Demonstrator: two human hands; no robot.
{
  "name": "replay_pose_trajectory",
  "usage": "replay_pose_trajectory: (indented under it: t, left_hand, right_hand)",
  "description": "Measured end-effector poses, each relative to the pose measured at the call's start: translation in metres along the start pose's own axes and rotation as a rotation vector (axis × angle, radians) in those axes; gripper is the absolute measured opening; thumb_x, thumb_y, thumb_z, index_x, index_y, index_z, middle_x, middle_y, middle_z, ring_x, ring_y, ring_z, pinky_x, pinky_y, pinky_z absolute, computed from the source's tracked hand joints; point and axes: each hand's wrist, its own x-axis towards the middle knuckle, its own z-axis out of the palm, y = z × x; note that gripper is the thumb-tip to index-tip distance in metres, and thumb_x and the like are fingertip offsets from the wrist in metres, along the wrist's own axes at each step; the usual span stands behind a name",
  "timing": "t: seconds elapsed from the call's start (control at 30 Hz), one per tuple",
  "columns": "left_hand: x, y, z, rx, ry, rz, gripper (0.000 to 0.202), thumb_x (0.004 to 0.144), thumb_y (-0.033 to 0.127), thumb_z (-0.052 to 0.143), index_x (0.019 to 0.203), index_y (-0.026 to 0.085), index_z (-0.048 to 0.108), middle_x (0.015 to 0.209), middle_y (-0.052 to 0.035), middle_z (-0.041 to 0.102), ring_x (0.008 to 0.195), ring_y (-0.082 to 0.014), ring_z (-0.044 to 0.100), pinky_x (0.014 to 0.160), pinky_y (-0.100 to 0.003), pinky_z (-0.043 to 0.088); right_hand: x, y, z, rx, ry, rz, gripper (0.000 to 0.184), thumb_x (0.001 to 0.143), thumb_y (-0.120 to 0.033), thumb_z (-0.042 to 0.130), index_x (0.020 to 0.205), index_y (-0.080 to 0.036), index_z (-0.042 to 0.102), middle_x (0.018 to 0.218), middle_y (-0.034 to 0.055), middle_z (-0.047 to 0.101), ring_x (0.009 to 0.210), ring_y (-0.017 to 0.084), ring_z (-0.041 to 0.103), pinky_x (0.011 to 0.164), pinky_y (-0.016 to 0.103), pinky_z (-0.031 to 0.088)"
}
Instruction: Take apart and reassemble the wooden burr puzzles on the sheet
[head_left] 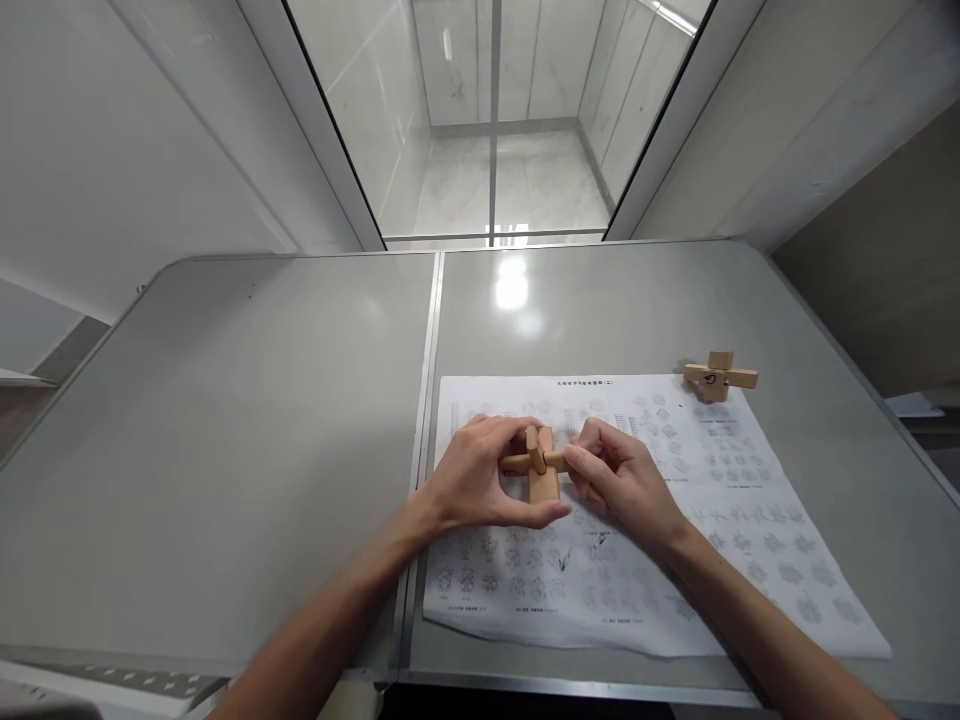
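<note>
Above the printed sheet I hold a wooden interlocking puzzle (544, 486) made of several crossed light-brown pieces. My left hand (484, 475) grips its body from the left, thumb along the near end and fingers at the far end. On the other side, my right hand (619, 475) pinches the end of a stick that passes crosswise through the puzzle. The inner faces of the joint are hidden. A second wooden puzzle (715, 381), with a dark letter-like mark on it, rests at the sheet's far right corner, away from both hands.
Under my hands lies a large paper sheet (757, 580) with rows of small puzzle diagrams. The grey folding table (300, 420) has a metal seam (427, 400) left of the sheet. Beyond the far edge stands a glazed frame (495, 120), with a white panel at the left.
</note>
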Motion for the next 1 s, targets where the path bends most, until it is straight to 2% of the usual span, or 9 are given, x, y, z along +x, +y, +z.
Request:
replay_pose_trajectory:
  t: [0.13,0.3,0.4,0.47,0.53,0.6,0.8,0.9,1.0]
  left_hand:
    - [0.001,0.001,-0.001,-0.024,-0.015,-0.022,0.057,0.075,0.071,0.083,0.099,0.021,0.069,0.106,-0.0063,0.079,0.094,-0.0259,0.072,0.096,-0.044,0.054]
    - [0.0,-0.001,-0.003,-0.033,-0.039,-0.043,0.056,0.075,0.071,0.082,0.097,0.022,0.07,0.1,-0.0055,0.079,0.092,-0.0257,0.071,0.098,-0.046,0.054]
    - [-0.001,-0.002,-0.004,-0.041,-0.042,-0.041,0.056,0.079,0.071,0.08,0.105,0.022,0.072,0.11,-0.0072,0.08,0.1,-0.0275,0.072,0.102,-0.047,0.053]
    - [-0.002,-0.003,-0.004,-0.069,-0.03,-0.049,0.063,0.082,0.072,0.079,0.122,0.023,0.072,0.112,-0.0076,0.079,0.103,-0.0277,0.072,0.105,-0.048,0.052]
    - [-0.003,-0.004,-0.003,-0.089,-0.003,-0.073,0.077,0.085,0.074,0.077,0.142,0.024,0.064,0.111,-0.0078,0.077,0.101,-0.027,0.072,0.103,-0.047,0.054]
    - [-0.003,-0.005,-0.001,-0.106,0.025,-0.101,0.085,0.089,0.073,0.073,0.154,0.023,0.054,0.107,-0.0078,0.075,0.098,-0.0259,0.071,0.098,-0.045,0.056]
    - [-0.001,-0.006,0.005,-0.179,0.113,-0.128,0.064,0.103,0.059,0.063,0.154,0.022,0.048,0.122,-0.01,0.071,0.09,-0.0183,0.07,0.096,-0.041,0.059]
    - [-0.001,-0.005,0.006,-0.171,0.126,-0.135,0.055,0.105,0.054,0.062,0.149,0.023,0.051,0.121,-0.009,0.072,0.09,-0.0177,0.07,0.096,-0.041,0.06]
    - [-0.001,-0.005,0.006,-0.157,0.107,-0.12,0.047,0.105,0.05,0.064,0.143,0.023,0.055,0.117,-0.0073,0.071,0.088,-0.0169,0.07,0.096,-0.04,0.06]
  right_hand:
    - [-0.001,-0.001,0.001,-0.008,-0.009,-0.021,0.047,0.098,-0.054,0.074,0.073,-0.025,0.047,0.05,-0.0066,0.049,0.044,0.01,0.037,0.045,0.025,0.029]
    - [-0.003,0.002,0.002,-0.023,-0.013,-0.03,0.047,0.099,-0.055,0.073,0.073,-0.025,0.048,0.05,-0.0065,0.049,0.044,0.01,0.037,0.045,0.025,0.03]
    - [-0.003,0.003,0.001,-0.009,-0.017,-0.016,0.047,0.1,-0.055,0.072,0.074,-0.025,0.048,0.051,-0.0059,0.051,0.043,0.01,0.038,0.044,0.025,0.03]
    - [-0.002,0.002,0.0,0.013,0.006,-0.002,0.047,0.101,-0.056,0.071,0.075,-0.025,0.048,0.051,-0.006,0.052,0.042,0.01,0.038,0.043,0.024,0.029]
    - [0.0,0.0,-0.001,0.037,0.056,0.008,0.046,0.101,-0.056,0.071,0.076,-0.025,0.048,0.049,-0.0071,0.051,0.04,0.009,0.037,0.041,0.024,0.029]
    - [0.002,-0.004,-0.002,0.069,0.123,0.017,0.045,0.101,-0.057,0.071,0.078,-0.025,0.05,0.05,-0.0076,0.05,0.039,0.009,0.036,0.041,0.023,0.03]
    - [0.014,-0.008,-0.013,0.303,0.287,0.06,0.044,0.094,-0.055,0.081,0.083,-0.024,0.053,0.076,-0.0027,0.063,0.043,0.005,0.037,0.039,0.021,0.038]
    - [0.018,-0.006,-0.025,0.405,0.351,0.051,0.039,0.09,-0.049,0.086,0.087,-0.023,0.057,0.089,-0.0008,0.067,0.047,0.005,0.04,0.037,0.02,0.04]
    - [0.021,-0.001,-0.038,0.525,0.397,0.061,0.031,0.089,-0.041,0.088,0.092,-0.022,0.063,0.09,-0.002,0.065,0.051,0.005,0.045,0.037,0.018,0.042]
